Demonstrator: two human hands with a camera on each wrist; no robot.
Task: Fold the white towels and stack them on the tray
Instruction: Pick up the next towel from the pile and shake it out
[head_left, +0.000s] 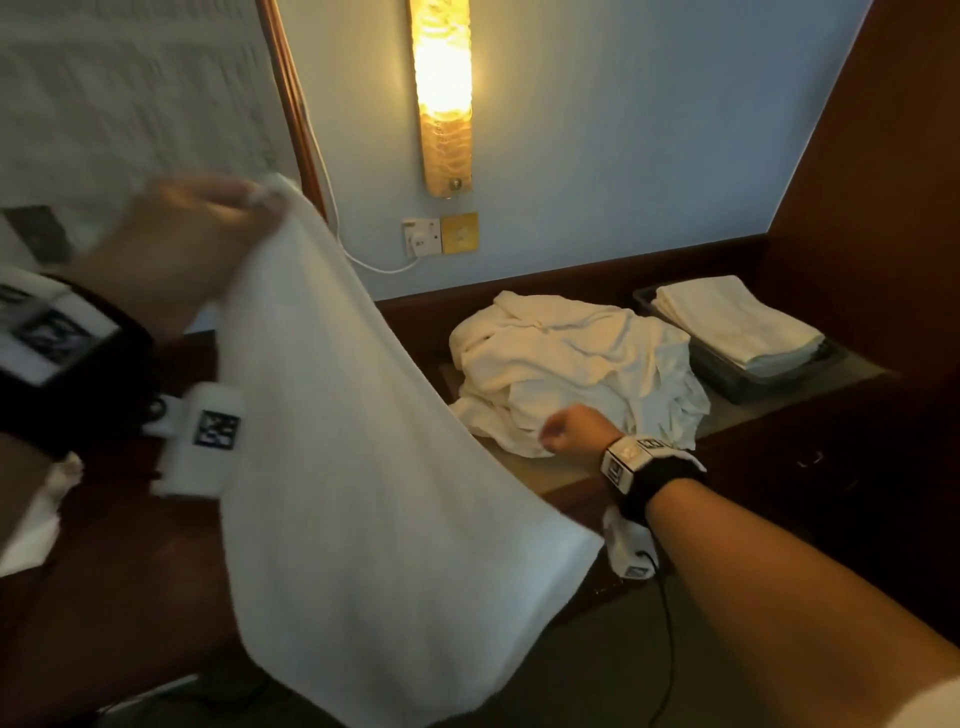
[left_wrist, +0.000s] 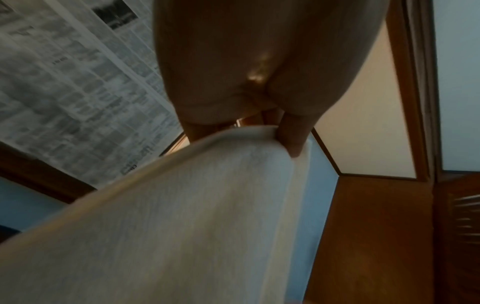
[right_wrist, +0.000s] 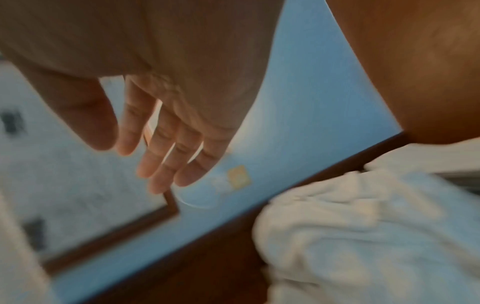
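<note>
Overhead, white towel (head_left: 363, 467) pinched by its corner in left hand (head_left: 176, 249); right hand (head_left: 569, 428) slack-fingered, empty, beside crumpled pile (head_left: 571, 364).

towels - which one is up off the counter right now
The towel pinched at a corner by the left hand. It hangs unfolded; the rest lie in the crumpled pile or folded on the tray.

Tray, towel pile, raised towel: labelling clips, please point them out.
tray (head_left: 737, 382), head view, dark front wall.
towel pile (head_left: 571, 358), head view, crumpled middle.
raised towel (head_left: 363, 467), head view, hanging middle.
</note>
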